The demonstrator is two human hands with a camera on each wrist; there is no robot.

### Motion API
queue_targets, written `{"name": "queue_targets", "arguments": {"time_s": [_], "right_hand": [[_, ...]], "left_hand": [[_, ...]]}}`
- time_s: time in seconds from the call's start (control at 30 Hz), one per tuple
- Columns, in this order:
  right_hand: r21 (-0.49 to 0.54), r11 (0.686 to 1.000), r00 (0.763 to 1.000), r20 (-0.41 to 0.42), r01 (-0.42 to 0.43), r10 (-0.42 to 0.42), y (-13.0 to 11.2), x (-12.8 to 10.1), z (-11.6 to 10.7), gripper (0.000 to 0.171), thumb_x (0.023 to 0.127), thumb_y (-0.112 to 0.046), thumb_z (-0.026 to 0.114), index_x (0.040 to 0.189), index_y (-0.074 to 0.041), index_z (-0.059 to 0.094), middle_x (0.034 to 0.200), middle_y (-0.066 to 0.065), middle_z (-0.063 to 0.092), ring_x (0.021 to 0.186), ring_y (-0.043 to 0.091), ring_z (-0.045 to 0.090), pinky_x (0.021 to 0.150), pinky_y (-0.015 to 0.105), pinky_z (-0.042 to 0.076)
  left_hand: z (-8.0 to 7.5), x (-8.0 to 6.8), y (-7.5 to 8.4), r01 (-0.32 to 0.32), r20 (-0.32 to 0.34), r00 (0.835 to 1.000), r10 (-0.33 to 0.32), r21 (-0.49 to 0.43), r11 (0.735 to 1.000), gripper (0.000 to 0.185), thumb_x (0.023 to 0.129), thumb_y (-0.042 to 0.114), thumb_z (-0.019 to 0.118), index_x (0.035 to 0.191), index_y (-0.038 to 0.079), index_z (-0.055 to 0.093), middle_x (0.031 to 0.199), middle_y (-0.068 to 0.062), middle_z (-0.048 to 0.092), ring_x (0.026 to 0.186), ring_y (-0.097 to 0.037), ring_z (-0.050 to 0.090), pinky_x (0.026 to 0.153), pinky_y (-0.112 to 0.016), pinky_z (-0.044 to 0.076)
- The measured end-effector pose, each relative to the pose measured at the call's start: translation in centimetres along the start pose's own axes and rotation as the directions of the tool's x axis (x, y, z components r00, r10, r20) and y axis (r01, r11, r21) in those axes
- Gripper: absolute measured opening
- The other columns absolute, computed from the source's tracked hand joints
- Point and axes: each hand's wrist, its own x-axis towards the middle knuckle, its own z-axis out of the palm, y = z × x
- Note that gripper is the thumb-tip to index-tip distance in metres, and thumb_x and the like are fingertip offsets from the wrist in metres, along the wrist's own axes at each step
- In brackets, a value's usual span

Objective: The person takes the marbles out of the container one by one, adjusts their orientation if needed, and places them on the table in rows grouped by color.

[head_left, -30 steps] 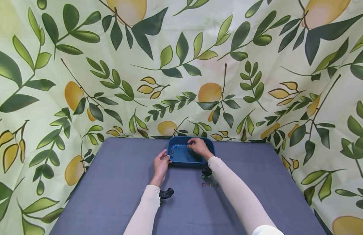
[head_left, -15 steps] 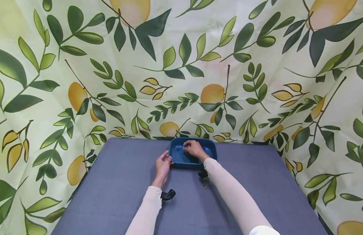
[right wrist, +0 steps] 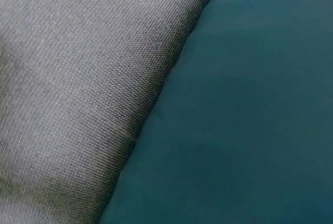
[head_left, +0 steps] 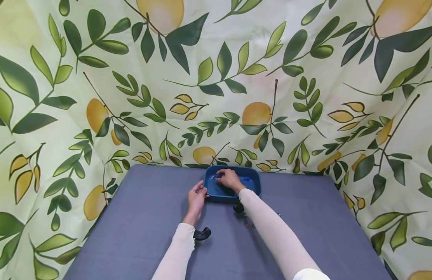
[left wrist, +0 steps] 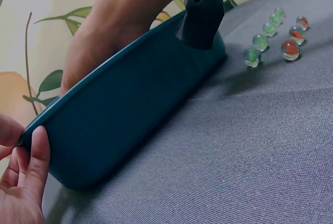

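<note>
On the table [head_left: 142,221], our left hand [head_left: 196,198] pinches the bin [left wrist: 125,112]; our right hand [head_left: 229,180], grip unclear, apparently handles marbles [head_left: 247,179]; next needs steadiness.

Slim cream sleeves [head_left: 273,230] reached to both wrists, the left one's edge slightly ruffled. Higher on the right arm showed a whiter band of cloth [head_left: 311,274]. Each wrist bore a curved black fitting [head_left: 202,234], the right one [left wrist: 202,18] dotted with small round holes beside an oval slot

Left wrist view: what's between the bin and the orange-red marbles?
Green marbles, in a row on the grey cloth, lie between the bin and the orange-red marbles; the left wrist view shows it.
</note>
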Motion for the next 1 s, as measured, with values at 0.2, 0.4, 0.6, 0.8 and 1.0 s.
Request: {"name": "queue_targets", "arguments": {"time_s": [0.2, 0.4, 0.6, 0.8, 1.0], "right_hand": [[-0.034, 0.999, 1.000, 0.008, 0.011, -0.011, 0.4, 0.1, 0.4, 0.029, 0.087, -0.023, 0.073, 0.115, -0.012, 0.073, 0.108, 0.009, 0.073, 0.089, 0.022, 0.062, 0.088, 0.039, 0.054], [-0.030, 1.000, 1.000, 0.015, 0.000, 0.000, 0.5, 0.5, 0.7, 0.029, 0.088, -0.022, 0.072, 0.116, -0.012, 0.072, 0.112, 0.009, 0.072, 0.088, 0.022, 0.063, 0.090, 0.039, 0.054], [-0.033, 0.999, 1.000, 0.010, -0.014, 0.014, 0.2, 0.6, 1.3, 0.028, 0.089, -0.021, 0.071, 0.115, -0.013, 0.072, 0.117, 0.010, 0.070, 0.094, 0.024, 0.063, 0.091, 0.040, 0.053], [-0.044, 0.999, 1.000, 0.019, -0.023, 0.024, -0.1, 0.5, 1.6, 0.022, 0.089, -0.023, 0.071, 0.109, -0.013, 0.074, 0.110, 0.010, 0.072, 0.088, 0.023, 0.062, 0.084, 0.037, 0.053], [-0.042, 0.999, 1.000, 0.021, -0.013, 0.014, -0.1, 0.6, 1.6, 0.019, 0.089, -0.023, 0.072, 0.104, -0.012, 0.075, 0.100, 0.007, 0.072, 0.079, 0.018, 0.058, 0.074, 0.031, 0.050]], "left_hand": [[0.0, -0.2, 0.0, -0.003, -0.006, 1.000, 0.003, 0.002, 1.000, 0.041, 0.095, -0.002, 0.054, 0.136, -0.004, 0.054, 0.107, -0.010, 0.047, 0.087, -0.019, 0.055, 0.065, -0.018, 0.054], [0.0, -0.3, 0.2, -0.011, 0.000, 1.000, 0.011, 0.015, 1.000, 0.041, 0.096, -0.001, 0.054, 0.137, -0.003, 0.053, 0.110, -0.012, 0.048, 0.095, -0.029, 0.058, 0.067, -0.019, 0.055], [0.1, -0.3, 0.1, 0.001, 0.001, 1.000, -0.001, 0.013, 1.000, 0.043, 0.095, -0.001, 0.055, 0.137, -0.003, 0.053, 0.112, -0.013, 0.049, 0.095, -0.029, 0.059, 0.066, -0.019, 0.055], [0.1, -0.4, -0.1, -0.003, 0.002, 1.000, 0.003, 0.018, 1.000, 0.042, 0.095, 0.000, 0.055, 0.137, -0.003, 0.053, 0.112, -0.014, 0.049, 0.096, -0.030, 0.059, 0.067, -0.020, 0.056], [0.1, -0.1, -0.1, -0.016, -0.006, 1.000, 0.016, 0.018, 1.000, 0.041, 0.095, -0.002, 0.055, 0.136, -0.004, 0.054, 0.109, -0.013, 0.049, 0.094, -0.027, 0.059, 0.066, -0.021, 0.056]]}}
